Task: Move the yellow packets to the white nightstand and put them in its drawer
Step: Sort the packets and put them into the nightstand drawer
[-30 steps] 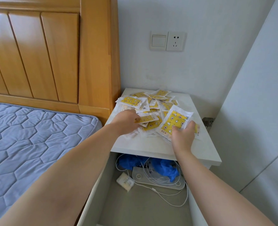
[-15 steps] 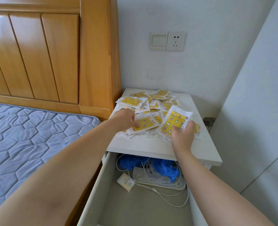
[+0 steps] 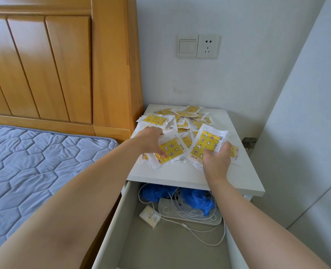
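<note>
Two bare hands reach over a white nightstand, where a loose pile of yellow packets covers the far and middle part of its top. The left hand pinches one packet at the pile's near left, thumb pressed on its yellow face. The right hand grips a small stack at the pile's right, fingers curled round it, tilted up. Below, the drawer stands pulled out, holding white cables and a blue bag. A blue quilted mattress lies to the left.

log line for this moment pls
left hand: grips yellow packets | right hand: grips packet stack | drawer: open, none visible inside
</note>
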Action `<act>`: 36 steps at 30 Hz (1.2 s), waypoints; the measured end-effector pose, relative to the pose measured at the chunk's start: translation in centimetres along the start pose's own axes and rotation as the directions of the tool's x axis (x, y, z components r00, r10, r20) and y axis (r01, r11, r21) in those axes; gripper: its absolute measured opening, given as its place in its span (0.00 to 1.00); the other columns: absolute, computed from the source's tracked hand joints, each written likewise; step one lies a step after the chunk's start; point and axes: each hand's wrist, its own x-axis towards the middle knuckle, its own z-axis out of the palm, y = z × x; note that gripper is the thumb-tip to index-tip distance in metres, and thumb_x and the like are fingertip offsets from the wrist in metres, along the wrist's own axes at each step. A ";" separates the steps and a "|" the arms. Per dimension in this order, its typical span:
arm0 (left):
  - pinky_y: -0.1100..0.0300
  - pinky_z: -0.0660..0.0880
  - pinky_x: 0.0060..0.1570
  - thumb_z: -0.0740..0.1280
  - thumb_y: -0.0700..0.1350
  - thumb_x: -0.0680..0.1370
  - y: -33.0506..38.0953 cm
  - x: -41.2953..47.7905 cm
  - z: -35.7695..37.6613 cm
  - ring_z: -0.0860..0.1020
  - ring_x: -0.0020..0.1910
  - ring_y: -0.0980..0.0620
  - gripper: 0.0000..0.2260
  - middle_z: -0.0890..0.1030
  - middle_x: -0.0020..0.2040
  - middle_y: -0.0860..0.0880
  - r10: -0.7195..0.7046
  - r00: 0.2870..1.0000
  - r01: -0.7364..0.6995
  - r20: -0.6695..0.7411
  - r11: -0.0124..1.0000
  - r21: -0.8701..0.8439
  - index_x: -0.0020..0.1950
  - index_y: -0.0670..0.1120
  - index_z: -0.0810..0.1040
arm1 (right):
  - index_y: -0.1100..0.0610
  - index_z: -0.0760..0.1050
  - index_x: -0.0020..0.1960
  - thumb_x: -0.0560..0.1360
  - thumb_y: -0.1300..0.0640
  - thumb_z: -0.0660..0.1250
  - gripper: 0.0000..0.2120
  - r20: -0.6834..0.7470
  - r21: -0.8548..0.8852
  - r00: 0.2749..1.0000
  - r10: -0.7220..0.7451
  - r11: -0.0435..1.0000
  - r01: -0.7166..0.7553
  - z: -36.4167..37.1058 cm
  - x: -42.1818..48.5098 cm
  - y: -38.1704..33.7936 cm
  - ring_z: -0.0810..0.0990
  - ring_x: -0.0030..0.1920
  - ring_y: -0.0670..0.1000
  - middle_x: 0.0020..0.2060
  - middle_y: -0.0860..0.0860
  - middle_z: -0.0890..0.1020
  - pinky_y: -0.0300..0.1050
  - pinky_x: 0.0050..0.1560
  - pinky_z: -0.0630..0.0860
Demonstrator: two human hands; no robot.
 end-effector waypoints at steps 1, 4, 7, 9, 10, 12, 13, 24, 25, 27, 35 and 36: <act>0.57 0.70 0.54 0.77 0.58 0.65 0.1 0.0 -0.1 0.71 0.58 0.49 0.37 0.75 0.62 0.48 -0.002 1.000 0.002 0.001 1.000 -0.022 0.69 0.47 0.69 | 0.59 0.66 0.58 0.74 0.69 0.63 0.15 0.003 -0.006 1.000 -0.005 1.000 0.005 0.0 0.0 0.0 0.77 0.42 0.42 0.48 0.50 0.77 0.34 0.33 0.72; 0.59 0.72 0.49 0.78 0.54 0.66 0.3 -0.3 -0.2 0.73 0.52 0.50 0.32 0.76 0.58 0.49 -0.009 1.000 0.010 0.013 0.995 -0.094 0.65 0.46 0.70 | 0.58 0.66 0.57 0.74 0.69 0.63 0.15 0.011 -0.024 1.000 -0.015 1.000 0.015 0.0 0.1 0.0 0.76 0.42 0.42 0.48 0.49 0.76 0.34 0.34 0.72; 0.57 0.74 0.51 0.78 0.50 0.67 0.6 -0.7 -0.5 0.73 0.55 0.49 0.33 0.75 0.60 0.48 -0.025 1.000 0.027 0.013 0.986 -0.162 0.67 0.46 0.68 | 0.58 0.66 0.58 0.74 0.69 0.63 0.15 0.010 -0.029 1.000 -0.020 0.999 0.020 0.1 0.1 0.1 0.76 0.42 0.42 0.48 0.48 0.76 0.35 0.34 0.73; 0.56 0.73 0.56 0.78 0.48 0.68 0.7 -1.1 -0.7 0.73 0.59 0.47 0.34 0.73 0.65 0.47 -0.037 0.999 0.036 -0.001 0.978 -0.205 0.70 0.47 0.67 | 0.57 0.65 0.58 0.74 0.69 0.63 0.15 0.013 -0.039 1.000 -0.022 0.999 0.023 0.1 0.0 0.0 0.76 0.41 0.42 0.46 0.47 0.75 0.33 0.34 0.72; 0.55 0.72 0.58 0.77 0.48 0.69 0.8 -1.3 -0.7 0.71 0.62 0.47 0.35 0.72 0.67 0.47 -0.046 0.999 0.042 -0.010 0.972 -0.230 0.72 0.47 0.66 | 0.57 0.65 0.58 0.74 0.69 0.63 0.15 0.014 -0.044 1.000 -0.025 0.999 0.025 0.1 0.0 0.0 0.76 0.41 0.43 0.46 0.47 0.75 0.33 0.34 0.72; 0.54 0.70 0.61 0.77 0.46 0.70 1.0 -1.9 -0.8 0.69 0.67 0.46 0.37 0.69 0.71 0.47 -0.090 0.996 0.079 -0.021 0.945 -0.316 0.75 0.47 0.62 | 0.59 0.65 0.58 0.74 0.69 0.63 0.15 0.018 -0.055 0.999 -0.041 0.998 0.042 0.1 -0.1 0.0 0.76 0.40 0.43 0.46 0.47 0.75 0.33 0.34 0.71; 0.54 0.70 0.60 0.76 0.46 0.70 1.2 -2.2 -0.8 0.69 0.67 0.46 0.38 0.68 0.71 0.47 -0.118 0.992 0.097 -0.036 0.924 -0.370 0.75 0.46 0.62 | 0.59 0.65 0.59 0.74 0.69 0.63 0.16 0.021 -0.063 0.998 -0.053 0.997 0.054 0.1 -0.1 0.0 0.75 0.40 0.42 0.47 0.48 0.75 0.32 0.33 0.70; 0.49 0.78 0.55 0.68 0.38 0.77 2.3 -6.7 2.0 0.81 0.52 0.48 0.07 0.83 0.53 0.46 -0.411 0.912 0.080 -0.010 0.203 -0.976 0.54 0.45 0.78 | 0.60 0.63 0.63 0.76 0.67 0.60 0.17 0.063 -0.102 0.981 -0.185 0.976 0.190 -0.6 -2.1 -1.2 0.76 0.40 0.47 0.42 0.49 0.74 0.37 0.36 0.71; 0.49 0.78 0.54 0.68 0.37 0.77 2.4 -7.1 2.2 0.82 0.51 0.48 0.07 0.83 0.52 0.47 -0.414 0.910 0.060 -0.015 0.167 -0.984 0.54 0.46 0.78 | 0.60 0.62 0.65 0.76 0.66 0.61 0.18 0.078 -0.104 0.975 -0.207 0.971 0.214 -0.8 -2.6 -1.2 0.77 0.43 0.49 0.46 0.52 0.76 0.41 0.41 0.74; 0.49 0.79 0.52 0.68 0.37 0.77 2.7 -8.0 2.6 0.82 0.50 0.47 0.08 0.84 0.50 0.47 -0.422 0.907 0.019 -0.019 0.085 -0.996 0.53 0.46 0.79 | 0.60 0.62 0.66 0.76 0.65 0.62 0.20 0.090 -0.091 0.964 -0.249 0.962 0.257 -1.1 -3.4 -1.1 0.78 0.54 0.55 0.57 0.57 0.77 0.47 0.52 0.77; 0.51 0.80 0.45 0.68 0.37 0.77 3.7 -12.8 6.0 0.84 0.47 0.48 0.09 0.85 0.49 0.48 -0.397 0.917 -0.003 0.044 -0.117 -0.993 0.55 0.47 0.79 | 0.61 0.65 0.61 0.75 0.68 0.63 0.17 0.096 0.036 0.961 -0.259 0.966 0.256 -3.5 -8.0 0.5 0.78 0.45 0.37 0.49 0.51 0.78 0.28 0.42 0.74; 0.52 0.80 0.43 0.68 0.38 0.77 3.7 -13.5 6.6 0.84 0.46 0.49 0.08 0.85 0.48 0.49 -0.380 0.923 0.016 0.053 -0.100 -0.995 0.55 0.47 0.79 | 0.60 0.64 0.63 0.75 0.66 0.63 0.18 0.124 0.022 0.959 -0.254 0.967 0.254 -3.7 -8.7 1.0 0.78 0.48 0.39 0.51 0.51 0.78 0.32 0.47 0.76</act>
